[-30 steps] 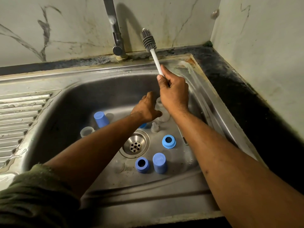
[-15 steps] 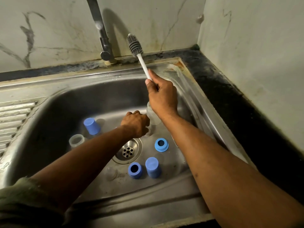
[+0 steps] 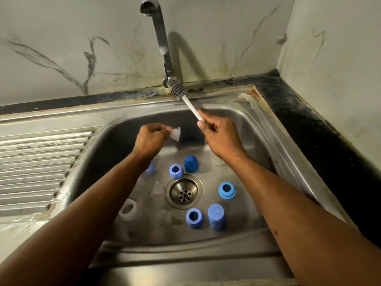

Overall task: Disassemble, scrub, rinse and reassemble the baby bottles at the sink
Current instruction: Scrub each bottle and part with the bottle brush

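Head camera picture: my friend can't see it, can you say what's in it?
Over a steel sink, the left hand pinches a small clear bottle teat while the right hand holds a white-handled bottle brush pointing up toward the tap. Blue caps and rings sit around the drain below.

No text, label, brand, number or sign can be read anywhere in this view of the sink.

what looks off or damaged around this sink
The sink rim at its back right corner shows rusty orange staining, and the wall by the tap is streaked with grime. The loose bottle parts look intact.
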